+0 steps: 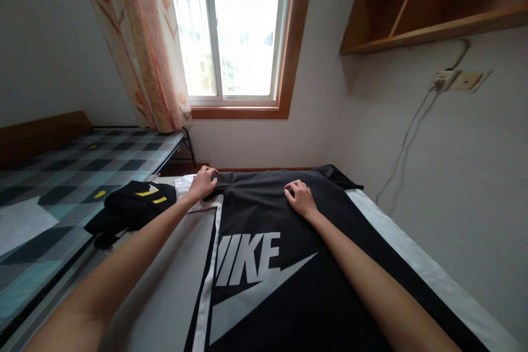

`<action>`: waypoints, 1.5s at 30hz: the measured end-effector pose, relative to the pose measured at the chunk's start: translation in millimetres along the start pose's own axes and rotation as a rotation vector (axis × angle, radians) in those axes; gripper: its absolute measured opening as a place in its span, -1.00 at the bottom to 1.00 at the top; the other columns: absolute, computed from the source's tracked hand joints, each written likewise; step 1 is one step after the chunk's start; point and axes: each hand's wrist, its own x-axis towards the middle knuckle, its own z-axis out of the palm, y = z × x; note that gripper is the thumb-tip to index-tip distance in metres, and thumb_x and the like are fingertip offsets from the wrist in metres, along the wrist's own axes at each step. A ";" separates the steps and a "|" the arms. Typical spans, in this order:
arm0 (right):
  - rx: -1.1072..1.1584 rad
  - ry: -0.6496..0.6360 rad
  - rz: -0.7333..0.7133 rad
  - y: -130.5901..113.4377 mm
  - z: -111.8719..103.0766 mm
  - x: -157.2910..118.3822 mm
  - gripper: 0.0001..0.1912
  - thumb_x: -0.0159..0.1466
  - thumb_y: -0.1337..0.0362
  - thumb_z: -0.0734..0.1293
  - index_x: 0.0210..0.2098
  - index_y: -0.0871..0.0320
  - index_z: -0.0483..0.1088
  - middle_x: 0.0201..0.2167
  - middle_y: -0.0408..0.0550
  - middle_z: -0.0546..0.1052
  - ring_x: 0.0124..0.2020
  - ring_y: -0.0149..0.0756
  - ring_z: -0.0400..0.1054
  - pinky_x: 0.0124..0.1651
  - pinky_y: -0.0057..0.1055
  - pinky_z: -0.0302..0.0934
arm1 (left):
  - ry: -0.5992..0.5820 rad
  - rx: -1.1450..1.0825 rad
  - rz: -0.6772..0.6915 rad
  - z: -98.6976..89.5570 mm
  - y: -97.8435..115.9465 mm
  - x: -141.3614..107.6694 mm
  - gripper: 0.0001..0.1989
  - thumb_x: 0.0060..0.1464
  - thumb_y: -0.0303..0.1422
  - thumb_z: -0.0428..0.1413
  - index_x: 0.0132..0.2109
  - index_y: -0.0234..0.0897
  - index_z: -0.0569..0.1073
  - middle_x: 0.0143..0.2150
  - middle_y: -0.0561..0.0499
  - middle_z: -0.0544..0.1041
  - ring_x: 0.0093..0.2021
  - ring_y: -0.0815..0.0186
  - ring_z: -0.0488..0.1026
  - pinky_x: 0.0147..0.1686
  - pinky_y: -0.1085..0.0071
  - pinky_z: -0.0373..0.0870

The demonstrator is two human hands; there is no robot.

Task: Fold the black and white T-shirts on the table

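A black T-shirt [256, 198] with large grey "NIKE" lettering and a swoosh lies spread over a white-covered surface. Its left side is turned over, so a grey panel [177, 258] and a white edge strip show along the fold. At the upper left, by the folded sleeve, my left hand [204, 182] has its fingers bent and closed on the fabric. My right hand [301, 197] rests on the upper part of the shirt, fingers loosely curved and slightly apart, with nothing visible in them. Beyond it, the far right sleeve [338, 176] lies out flat.
Left of the shirt lies a bunched black cloth item [132, 206] with yellow marks. A checked bed [124, 154] with a white sheet of paper [25, 223] stands farther left. A curtained window [247, 27] is ahead; a wooden shelf [412, 38] and a power cord [406, 132] are at right.
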 end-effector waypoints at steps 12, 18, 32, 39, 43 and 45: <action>-0.510 -0.203 0.450 141.1 -54.7 9.6 -0.28 0.37 -0.09 -0.07 0.33 0.24 0.12 0.36 0.17 0.12 0.35 0.02 -0.04 0.28 0.01 -0.09 | -0.270 0.277 0.047 43.1 16.9 -18.4 -0.37 0.24 0.02 -0.14 0.37 -0.09 0.12 0.42 -0.04 0.09 0.41 0.00 -0.06 0.31 -0.09 -0.12; -0.513 -0.075 0.673 163.6 -75.8 -18.9 -0.29 0.38 -0.04 -0.09 0.20 0.33 0.29 0.17 0.35 0.34 0.26 0.19 0.08 0.18 0.12 -0.02 | -0.073 0.269 0.053 47.3 15.7 -25.3 -0.49 0.25 -0.11 -0.08 0.24 -0.23 0.36 0.33 -0.16 0.27 0.34 0.03 0.14 0.27 0.05 0.06; -0.224 -0.280 0.404 10.5 -12.9 -13.7 -0.31 0.39 -0.10 -0.07 0.36 0.10 0.10 0.40 0.10 0.02 0.40 0.04 -0.16 0.34 0.02 -0.23 | 0.009 0.088 0.300 33.1 13.7 -54.2 -0.65 0.25 -0.33 -0.08 0.05 -0.27 0.50 0.09 -0.10 0.53 0.11 0.21 0.44 0.16 0.24 0.28; -0.270 -0.289 0.370 11.1 -15.9 -26.5 -0.36 0.40 -0.04 -0.03 0.37 0.07 0.08 0.41 0.07 0.02 0.40 -0.02 -0.15 0.36 -0.05 -0.23 | -0.044 0.231 0.130 34.0 13.6 -74.9 -0.57 0.29 -0.28 -0.11 0.23 -0.25 0.37 0.28 -0.13 0.34 0.34 0.11 0.17 0.28 0.08 0.10; -0.284 -0.300 0.335 11.7 -16.3 -30.0 -0.37 0.40 -0.04 -0.02 0.37 0.09 0.08 0.40 0.09 0.03 0.40 0.00 -0.14 0.35 -0.03 -0.20 | -0.043 0.252 0.119 33.6 14.2 -78.8 -0.55 0.30 -0.25 -0.12 0.25 -0.22 0.34 0.30 -0.11 0.32 0.34 0.11 0.15 0.28 0.08 0.09; -0.286 -0.302 0.321 12.3 -15.7 -30.7 -0.37 0.40 -0.03 -0.01 0.37 0.10 0.08 0.40 0.10 0.04 0.40 0.01 -0.14 0.35 -0.03 -0.20 | -0.051 0.253 0.116 34.3 15.1 -79.8 -0.55 0.30 -0.25 -0.13 0.25 -0.23 0.34 0.31 -0.11 0.31 0.35 0.11 0.15 0.28 0.09 0.09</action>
